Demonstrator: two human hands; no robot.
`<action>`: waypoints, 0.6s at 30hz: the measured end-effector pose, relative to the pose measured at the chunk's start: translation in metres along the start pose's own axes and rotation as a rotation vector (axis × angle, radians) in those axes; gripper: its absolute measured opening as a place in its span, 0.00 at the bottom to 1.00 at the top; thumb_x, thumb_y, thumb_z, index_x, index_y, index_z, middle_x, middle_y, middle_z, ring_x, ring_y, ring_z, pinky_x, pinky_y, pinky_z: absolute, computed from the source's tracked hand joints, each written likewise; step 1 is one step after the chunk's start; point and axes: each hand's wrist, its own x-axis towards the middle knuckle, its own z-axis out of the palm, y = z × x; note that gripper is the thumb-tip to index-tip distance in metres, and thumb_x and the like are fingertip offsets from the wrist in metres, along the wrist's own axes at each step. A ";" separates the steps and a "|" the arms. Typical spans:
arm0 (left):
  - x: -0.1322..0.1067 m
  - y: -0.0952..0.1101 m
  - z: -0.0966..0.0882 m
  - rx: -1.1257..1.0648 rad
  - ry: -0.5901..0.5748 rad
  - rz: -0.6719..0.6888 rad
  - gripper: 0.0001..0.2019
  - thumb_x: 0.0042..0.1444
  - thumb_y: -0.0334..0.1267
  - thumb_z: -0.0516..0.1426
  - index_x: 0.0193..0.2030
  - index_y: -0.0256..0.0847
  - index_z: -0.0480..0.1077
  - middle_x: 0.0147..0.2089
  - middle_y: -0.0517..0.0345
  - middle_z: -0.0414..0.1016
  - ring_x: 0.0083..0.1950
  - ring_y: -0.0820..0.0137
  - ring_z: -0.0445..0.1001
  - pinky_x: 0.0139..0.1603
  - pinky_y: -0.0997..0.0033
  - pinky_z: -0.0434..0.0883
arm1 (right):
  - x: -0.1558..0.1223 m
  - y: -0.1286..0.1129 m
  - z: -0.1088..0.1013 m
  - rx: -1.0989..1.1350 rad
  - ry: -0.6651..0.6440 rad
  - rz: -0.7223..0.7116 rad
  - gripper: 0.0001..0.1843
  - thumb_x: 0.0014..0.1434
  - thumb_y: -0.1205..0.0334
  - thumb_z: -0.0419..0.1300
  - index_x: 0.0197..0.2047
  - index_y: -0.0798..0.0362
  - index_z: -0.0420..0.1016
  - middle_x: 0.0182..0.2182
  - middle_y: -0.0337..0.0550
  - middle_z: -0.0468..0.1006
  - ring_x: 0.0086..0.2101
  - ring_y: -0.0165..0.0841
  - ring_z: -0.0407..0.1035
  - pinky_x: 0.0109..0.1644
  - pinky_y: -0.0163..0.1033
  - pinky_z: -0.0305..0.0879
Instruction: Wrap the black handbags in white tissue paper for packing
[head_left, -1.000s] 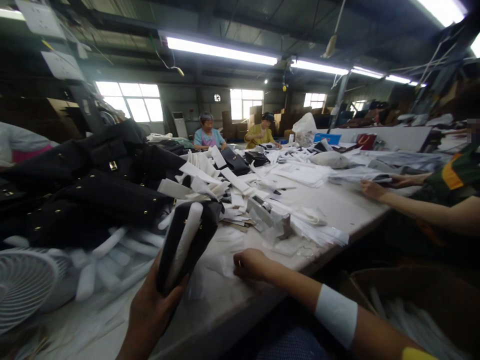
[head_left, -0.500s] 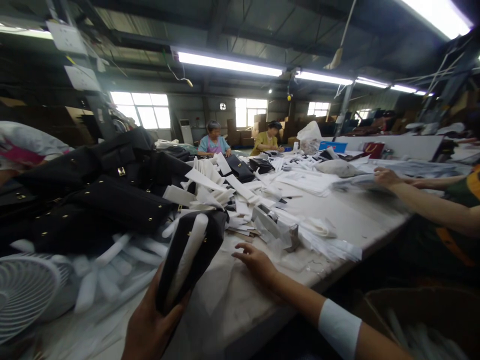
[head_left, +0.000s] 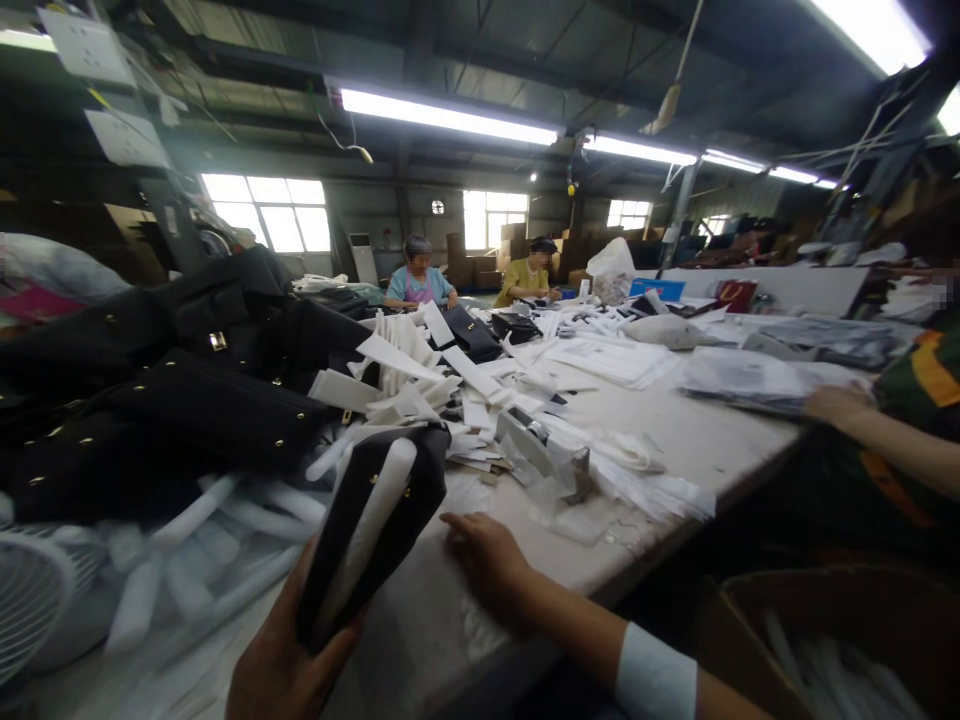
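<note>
My left hand (head_left: 285,660) is closed around the lower end of a black bag (head_left: 375,520) with a white foam strip in its opening, holding it tilted over the table's near edge. To the right of the bag, my right hand (head_left: 484,555) lies palm down on thin clear plastic on the white table (head_left: 697,425), fingers stretched forward. A small heap of clear plastic and a silver piece (head_left: 547,460) lies just beyond my right hand.
A pile of black bags (head_left: 180,390) fills the left side, with white foam strips (head_left: 405,365) scattered around. A white fan (head_left: 30,600) sits at the lower left. Another person's arm (head_left: 877,430) rests at the right edge. Two people (head_left: 472,275) sit at the far end. A cardboard box (head_left: 832,640) stands at lower right.
My right hand opened from a closed grip, reached forward, then settled flat nearer the bag. The person on the right drew their arm back.
</note>
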 end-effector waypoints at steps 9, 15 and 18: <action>-0.004 0.000 0.000 0.053 -0.012 0.037 0.38 0.54 0.57 0.55 0.71 0.53 0.52 0.64 0.56 0.71 0.62 0.49 0.71 0.57 0.52 0.72 | 0.008 0.006 -0.005 -0.006 -0.019 0.029 0.36 0.56 0.67 0.67 0.67 0.54 0.64 0.66 0.60 0.62 0.61 0.53 0.63 0.61 0.55 0.65; -0.016 -0.013 0.017 0.197 -0.036 0.369 0.34 0.59 0.39 0.52 0.72 0.58 0.48 0.70 0.65 0.63 0.64 0.57 0.69 0.61 0.60 0.72 | -0.025 0.012 -0.024 -0.025 0.044 0.032 0.33 0.55 0.83 0.52 0.61 0.50 0.72 0.64 0.51 0.66 0.60 0.43 0.65 0.63 0.45 0.65; -0.020 -0.018 0.027 0.321 -0.040 0.689 0.34 0.62 0.32 0.49 0.73 0.53 0.46 0.72 0.61 0.59 0.66 0.64 0.66 0.65 0.68 0.67 | -0.056 0.015 -0.040 0.034 0.065 0.023 0.30 0.54 0.80 0.53 0.56 0.49 0.76 0.58 0.50 0.74 0.55 0.43 0.71 0.58 0.44 0.71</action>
